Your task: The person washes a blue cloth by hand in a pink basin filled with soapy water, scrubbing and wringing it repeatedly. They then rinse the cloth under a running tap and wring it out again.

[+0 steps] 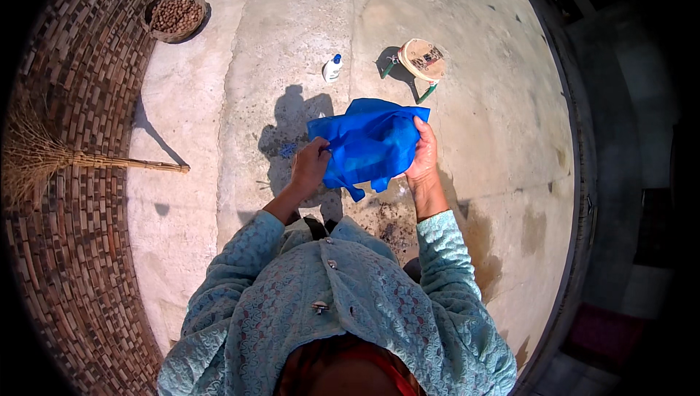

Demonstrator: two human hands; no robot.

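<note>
Blue bag [368, 141] of thin plastic hangs crumpled between both hands over the middle of the concrete floor [481, 141], held up in front of the person's chest. What it holds, if anything, cannot be told; its mouth is bunched and a loose strap end dangles from its lower edge. Left hand [310, 168] is closed on the bag's left edge, fingers curled into the fold. Right hand [423, 152] grips the bag's right side, thumb on top and fingers wrapped behind the plastic. Both forearms wear pale teal lace sleeves [445, 250]

At the floor's left edge a straw broom [65, 159] lies across the brick paving [73, 265], its handle reaching onto the concrete. Near the far left corner sits a woven basket [175, 15] filled with small round brown nuts or fruits. Further right, beyond the bag, a small white bottle [332, 68] with a blue cap stands upright on the concrete. Just right of it stands a low round stool [421, 60] with green legs. The floor is sunlit, cracked and stained dark below the hands, and the person's shadow falls on it behind the bag
</note>
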